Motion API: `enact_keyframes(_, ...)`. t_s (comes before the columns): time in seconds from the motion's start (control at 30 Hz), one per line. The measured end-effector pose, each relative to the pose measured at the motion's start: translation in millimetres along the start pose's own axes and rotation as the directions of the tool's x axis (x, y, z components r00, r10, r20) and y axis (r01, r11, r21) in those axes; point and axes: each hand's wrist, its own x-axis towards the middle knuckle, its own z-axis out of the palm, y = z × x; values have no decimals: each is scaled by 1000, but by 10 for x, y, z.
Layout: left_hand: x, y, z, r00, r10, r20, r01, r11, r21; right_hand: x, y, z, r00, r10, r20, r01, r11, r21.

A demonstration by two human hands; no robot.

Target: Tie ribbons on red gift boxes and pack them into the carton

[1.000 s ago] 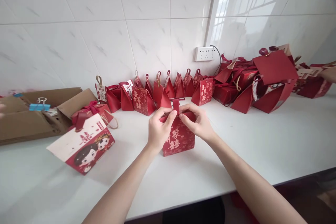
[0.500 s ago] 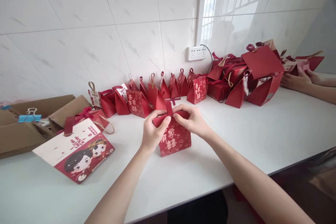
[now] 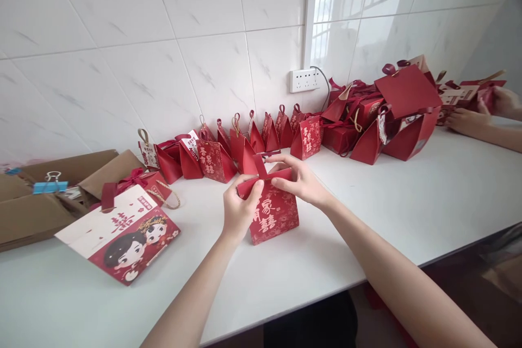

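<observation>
A red gift box [image 3: 275, 215] with pale Chinese characters and a floral print stands upright on the white table in front of me. A red ribbon loop [image 3: 260, 166] rises from its top edge. My left hand [image 3: 241, 204] grips the upper left of the box, thumb on the front and fingers behind. At the upper right, my right hand [image 3: 299, 179] pinches the top edge, with its thumb in front and the index finger reaching behind the ribbon. The fingers behind the box are partly hidden.
Several small red boxes [image 3: 216, 160] line the tiled wall. A larger box with cartoon figures [image 3: 126, 239] lies left, beside an open cardboard carton [image 3: 36, 217]. Red boxes [image 3: 408, 92] are piled right, near another person's hands [image 3: 468, 119]. The table edge [image 3: 326, 294] is close.
My right thumb and fingers have shifted slightly along the top edge, away from the ribbon. The left hand keeps its hold. The other person's hands have moved apart.
</observation>
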Motion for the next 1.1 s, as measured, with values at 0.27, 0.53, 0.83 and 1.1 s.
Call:
enact_keyframes(0.27, -3, -404, -18, 965, -186, 185, 234, 929, -287, 118, 443, -25, 875, 418, -243, -332, 885, 327)
enact_keyframes(0.53, -140, -180, 63, 989, -25, 148, 41, 994, -101, 58, 562, 165, 814, 576, 73, -487, 610, 625)
enact_keyframes(0.83, -201, -296, 74, 957, 234, 173, -228, 972, -54, 69, 458, 93, 917, 393, -63, -312, 809, 499)
enact_keyframes(1.1, -65, -308, 60, 982, -177, 68, 189, 925, -330, 133, 481, 7, 847, 530, -34, -355, 613, 706)
